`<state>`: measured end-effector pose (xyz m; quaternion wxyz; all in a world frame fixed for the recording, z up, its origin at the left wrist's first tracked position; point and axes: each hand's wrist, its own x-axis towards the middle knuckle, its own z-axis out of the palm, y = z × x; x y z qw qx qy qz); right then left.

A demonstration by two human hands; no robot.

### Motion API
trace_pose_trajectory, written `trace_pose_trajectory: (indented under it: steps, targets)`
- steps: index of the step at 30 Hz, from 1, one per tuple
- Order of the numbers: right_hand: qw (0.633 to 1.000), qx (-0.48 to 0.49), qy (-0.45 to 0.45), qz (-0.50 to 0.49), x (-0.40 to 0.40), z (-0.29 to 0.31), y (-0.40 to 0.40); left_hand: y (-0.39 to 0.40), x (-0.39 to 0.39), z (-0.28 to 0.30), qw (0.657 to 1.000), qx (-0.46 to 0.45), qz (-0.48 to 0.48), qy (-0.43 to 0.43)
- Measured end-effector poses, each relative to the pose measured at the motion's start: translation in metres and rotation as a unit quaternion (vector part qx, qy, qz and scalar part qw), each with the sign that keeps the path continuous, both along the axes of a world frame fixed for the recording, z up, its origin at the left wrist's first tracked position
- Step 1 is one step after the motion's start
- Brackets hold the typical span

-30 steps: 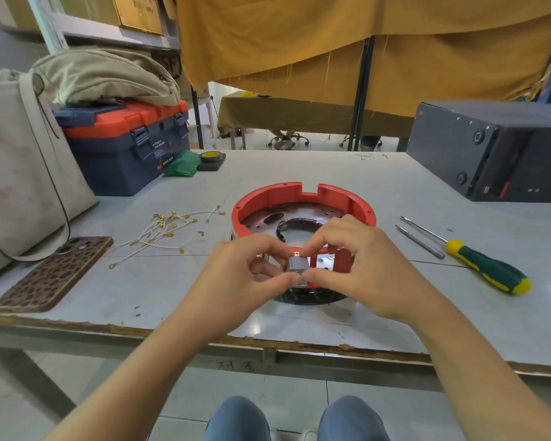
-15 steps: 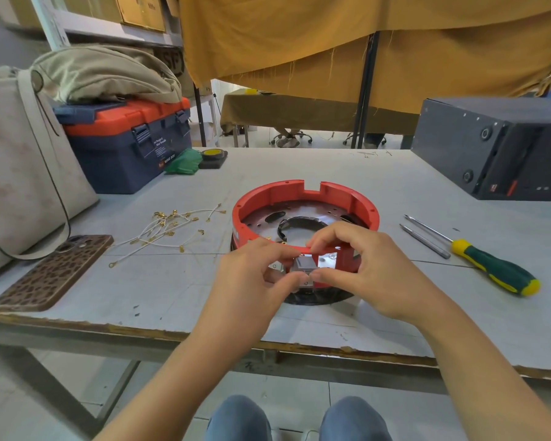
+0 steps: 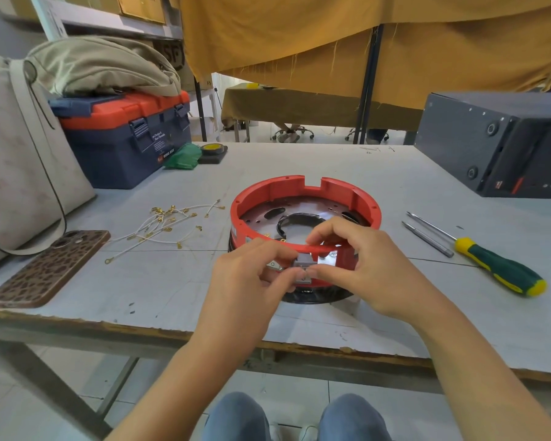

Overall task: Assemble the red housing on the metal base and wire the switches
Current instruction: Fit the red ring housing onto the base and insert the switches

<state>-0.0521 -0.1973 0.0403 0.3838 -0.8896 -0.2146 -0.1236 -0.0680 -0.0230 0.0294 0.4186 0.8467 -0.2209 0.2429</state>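
A red ring-shaped housing (image 3: 299, 186) sits on a round metal base (image 3: 268, 218) in the middle of the table. At the housing's near wall, both hands pinch a small grey switch (image 3: 303, 261) set against an opening in the red rim. My left hand (image 3: 252, 281) grips the switch from the left with thumb and fingers. My right hand (image 3: 363, 265) pinches it from the right, its index finger curled over the red rim. A bundle of white wires with gold terminals (image 3: 169, 227) lies to the left of the housing.
A green-and-yellow screwdriver (image 3: 503, 272) and a thin metal bit (image 3: 427, 238) lie at the right. A phone in a brown case (image 3: 48, 268), a beige bag (image 3: 16, 160) and a blue-and-red toolbox (image 3: 124, 135) stand left. A dark box (image 3: 497, 148) sits at back right.
Both hands have moved the switch slightly forward and down against the housing's near wall. The housing and base have not moved.
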Motion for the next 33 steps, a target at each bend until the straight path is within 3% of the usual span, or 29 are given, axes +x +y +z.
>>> trace_pose_trajectory:
  steps: [7,16,25,33]
  targets:
    - [1.0,0.017,0.004,0.019,-0.001,0.001,-0.003,-0.001,0.003,-0.001,1.0,0.012,-0.018,-0.019]
    - [1.0,0.019,0.007,0.013,0.0,-0.002,-0.004,0.001,0.005,-0.009,0.998,-0.057,-0.036,0.022]
    - [1.0,0.022,0.0,0.009,0.001,-0.006,-0.005,-0.006,-0.004,-0.016,0.997,0.065,-0.008,-0.047]
    - [0.999,0.034,0.009,0.037,0.001,-0.005,-0.011,0.003,0.003,-0.014,0.987,0.132,-0.048,-0.079]
